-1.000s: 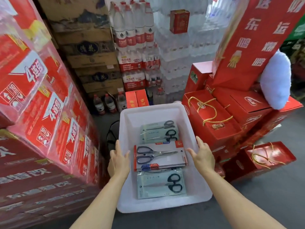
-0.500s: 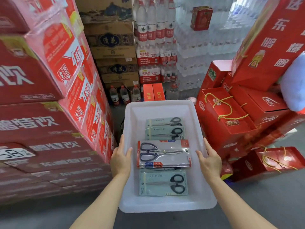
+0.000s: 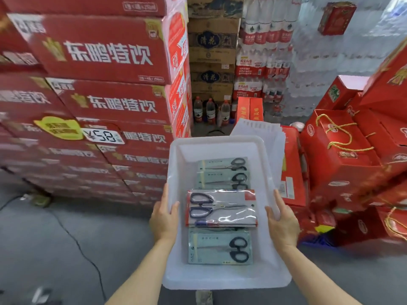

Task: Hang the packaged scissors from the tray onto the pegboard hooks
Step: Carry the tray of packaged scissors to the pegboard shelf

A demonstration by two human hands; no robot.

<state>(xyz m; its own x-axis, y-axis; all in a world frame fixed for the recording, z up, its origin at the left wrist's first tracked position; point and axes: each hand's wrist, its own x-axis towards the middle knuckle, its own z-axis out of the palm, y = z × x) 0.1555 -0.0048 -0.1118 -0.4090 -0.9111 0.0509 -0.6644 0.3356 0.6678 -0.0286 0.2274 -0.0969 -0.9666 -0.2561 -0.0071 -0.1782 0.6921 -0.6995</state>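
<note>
I carry a white plastic tray (image 3: 220,280) in front of me, above a grey floor. My left hand (image 3: 164,219) grips its left rim and my right hand (image 3: 283,221) grips its right rim. Inside lie several packaged scissors. A red-edged pack with blue-handled scissors (image 3: 221,208) lies across the middle. A grey-green pack with black-handled scissors (image 3: 220,247) lies nearest me. Two similar grey-green packs (image 3: 222,173) lie at the far end. No pegboard or hooks are in view.
Stacked red drink cartons (image 3: 99,102) with a price tag wall off the left. Red gift boxes with gold cords (image 3: 343,150) pile up on the right. Bottled water packs (image 3: 259,51) and brown cartons stand ahead. A black cable (image 3: 72,236) runs across the floor.
The view has swung left: the red cartons now fill more of the left side. Both hands keep the same hold on the tray and the packs have not shifted.
</note>
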